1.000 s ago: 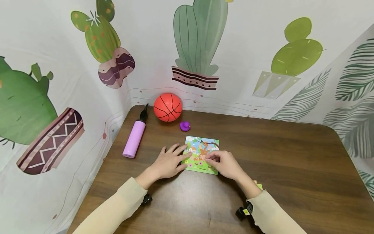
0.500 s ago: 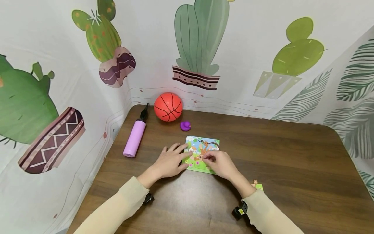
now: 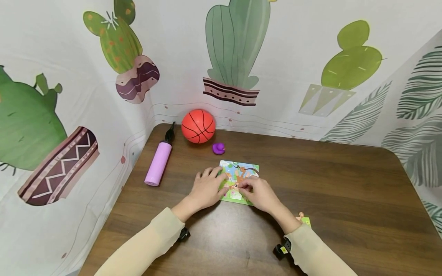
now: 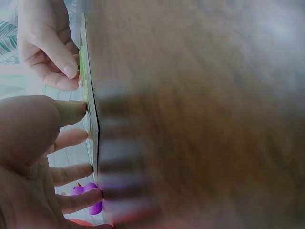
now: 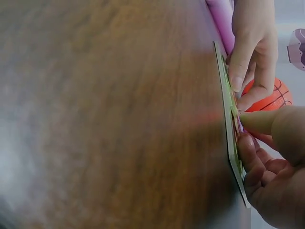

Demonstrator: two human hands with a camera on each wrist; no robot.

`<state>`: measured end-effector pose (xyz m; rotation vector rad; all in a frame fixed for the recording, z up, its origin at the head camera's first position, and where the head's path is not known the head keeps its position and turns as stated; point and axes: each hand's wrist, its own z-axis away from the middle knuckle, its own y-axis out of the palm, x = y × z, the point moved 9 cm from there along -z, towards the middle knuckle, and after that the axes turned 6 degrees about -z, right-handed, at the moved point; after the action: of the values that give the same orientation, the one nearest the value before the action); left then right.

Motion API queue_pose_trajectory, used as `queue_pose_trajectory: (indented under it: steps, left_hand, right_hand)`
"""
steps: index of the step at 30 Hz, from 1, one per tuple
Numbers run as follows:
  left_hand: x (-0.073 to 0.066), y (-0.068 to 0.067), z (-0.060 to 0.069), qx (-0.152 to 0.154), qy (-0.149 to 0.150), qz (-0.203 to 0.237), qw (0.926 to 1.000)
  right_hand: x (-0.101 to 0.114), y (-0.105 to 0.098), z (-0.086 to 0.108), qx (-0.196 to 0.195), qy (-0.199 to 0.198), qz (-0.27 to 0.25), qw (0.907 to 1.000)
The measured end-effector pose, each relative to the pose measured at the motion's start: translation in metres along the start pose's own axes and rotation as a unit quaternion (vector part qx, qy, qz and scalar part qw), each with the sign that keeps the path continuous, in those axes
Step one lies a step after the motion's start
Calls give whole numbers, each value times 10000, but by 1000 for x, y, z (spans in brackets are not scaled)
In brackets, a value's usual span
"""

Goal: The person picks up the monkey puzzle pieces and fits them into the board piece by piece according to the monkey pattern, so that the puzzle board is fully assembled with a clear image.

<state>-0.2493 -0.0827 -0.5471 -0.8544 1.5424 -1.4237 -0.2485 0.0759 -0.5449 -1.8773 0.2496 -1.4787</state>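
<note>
A jigsaw puzzle board with a cartoon animal picture lies on the table. My left hand rests on its left side, fingers spread and lightly bent, the tips touching the surface in the left wrist view. My right hand pinches a puzzle piece between thumb and fingers, low over the board's lower middle. That piece looks slightly tilted up from the board in the right wrist view, and my fingers hide most of it. Another loose puzzle piece, green with a tan part, lies beside my right forearm.
Behind the board sits a small purple rubber duck. A red basketball and a pink hand pump with a black handle stand at the back left. A cactus-print cloth hangs along the table's far edge.
My left hand has shifted right, further onto the board, its fingers more bent. My right hand has moved slightly left and keeps its pinch.
</note>
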Motion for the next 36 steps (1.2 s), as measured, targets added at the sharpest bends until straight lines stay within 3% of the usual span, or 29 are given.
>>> queue_pose_trajectory:
  steps: [5, 11, 16, 21, 24, 28, 32, 36]
  left_hand:
    - [0, 1, -1, 21, -70, 10, 10000]
    - [-7, 0, 7, 43, 134, -227, 9996]
    - [-17, -1, 23, 157, 498, -554, 9971]
    - [-30, 5, 36, 317, 1153, -649, 9907]
    - [-37, 10, 42, 534, 1549, -685, 9841]
    - [-41, 15, 45, 807, 1861, -739, 9764]
    - [-42, 14, 44, 981, 1930, -671, 9740]
    - [-42, 11, 43, 1102, 1908, -656, 9732]
  right_hand:
    - [-3, -10, 4, -175, -49, -35, 9998]
    - [-15, -50, 24, -586, 28, -48, 9983]
    - [-31, -85, 48, -830, 43, 181, 9964]
    - [-47, -117, 77, -969, -46, 423, 9944]
    - [-54, -128, 94, -806, -156, 569, 9950]
    - [-60, -131, 118, -254, -261, 769, 9964]
    - [-65, -127, 136, 253, -274, 987, 9944]
    - [-68, -120, 145, 496, -375, 1015, 9929]
